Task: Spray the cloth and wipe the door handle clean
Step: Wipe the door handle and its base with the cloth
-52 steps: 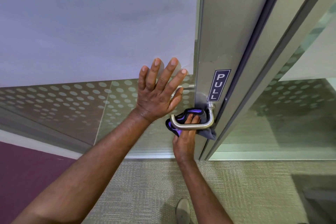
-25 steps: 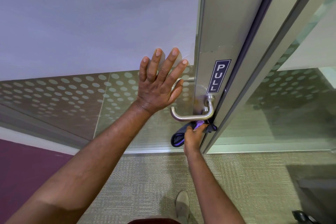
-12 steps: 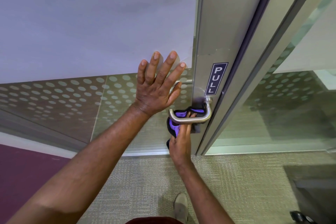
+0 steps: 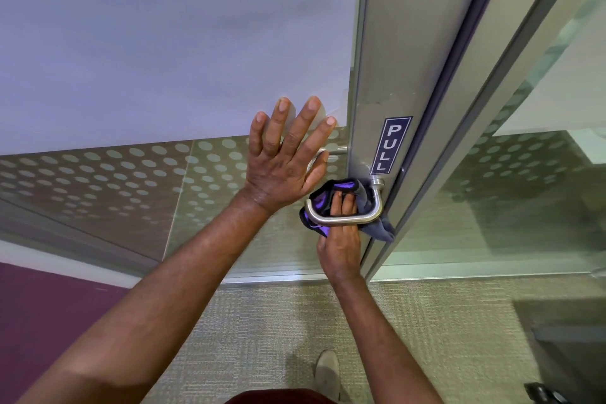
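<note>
A brushed-metal lever door handle (image 4: 347, 220) sticks out from the grey door stile (image 4: 393, 75), just below a dark PULL sign (image 4: 390, 145). My right hand (image 4: 339, 239) reaches up behind the lever and presses a grey and purple cloth (image 4: 380, 226) against the door there, with its fingers behind the bar. The cloth bunches above and below the lever. My left hand (image 4: 285, 157) lies flat on the frosted glass door panel (image 4: 164, 43), fingers spread, left of the handle. No spray bottle is in view.
Fixed glass with a dotted film (image 4: 524, 180) stands right of the door frame. Beige carpet (image 4: 278, 321) covers the floor, with a purple strip (image 4: 39, 305) at the left. My shoe (image 4: 326, 371) shows below, and a dark object (image 4: 544, 393) lies at the bottom right corner.
My right hand dropped below the lever with the cloth, then came back up behind the bar and moved the cloth toward the handle's base. My left hand stayed flat on the glass.
</note>
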{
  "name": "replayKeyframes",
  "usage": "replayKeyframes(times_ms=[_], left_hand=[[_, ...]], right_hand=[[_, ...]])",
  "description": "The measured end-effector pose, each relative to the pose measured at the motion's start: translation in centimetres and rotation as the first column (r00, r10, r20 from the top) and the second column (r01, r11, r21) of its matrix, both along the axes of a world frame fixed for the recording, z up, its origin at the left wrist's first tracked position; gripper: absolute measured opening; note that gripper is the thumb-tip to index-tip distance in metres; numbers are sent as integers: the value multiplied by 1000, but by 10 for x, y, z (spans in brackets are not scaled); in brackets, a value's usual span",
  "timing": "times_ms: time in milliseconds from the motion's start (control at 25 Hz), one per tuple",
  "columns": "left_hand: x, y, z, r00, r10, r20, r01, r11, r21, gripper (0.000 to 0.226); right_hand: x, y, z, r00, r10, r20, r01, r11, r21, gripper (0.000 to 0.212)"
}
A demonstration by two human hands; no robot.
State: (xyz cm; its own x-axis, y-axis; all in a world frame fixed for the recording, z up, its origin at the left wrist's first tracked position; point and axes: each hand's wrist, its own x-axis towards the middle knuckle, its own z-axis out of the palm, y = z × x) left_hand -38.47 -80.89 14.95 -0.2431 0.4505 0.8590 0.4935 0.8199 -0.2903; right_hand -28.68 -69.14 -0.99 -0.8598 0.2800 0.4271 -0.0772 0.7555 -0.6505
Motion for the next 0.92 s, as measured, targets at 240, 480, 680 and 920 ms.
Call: replayKeyframes(times_ms=[240,480,680,920], left_hand=[[0,0,0,1000,3,-3,-3,1000,-4,71],[0,0,-1,1000,0,3,0,1000,3,71],[2,1,2,1000,0,5,0,1000,9,69],[1,1,2,1000,4,2,-4,1000,16,69]], right_hand=[[29,5,-17,969,53,241,-33,996,-83,98],[47,8,-17,916,114,386,-42,981,-190,98],[69,21,-13,945,153,289,85,739,-668,89],[90,6,12,891,-153,428,432,-3,-902,31]])
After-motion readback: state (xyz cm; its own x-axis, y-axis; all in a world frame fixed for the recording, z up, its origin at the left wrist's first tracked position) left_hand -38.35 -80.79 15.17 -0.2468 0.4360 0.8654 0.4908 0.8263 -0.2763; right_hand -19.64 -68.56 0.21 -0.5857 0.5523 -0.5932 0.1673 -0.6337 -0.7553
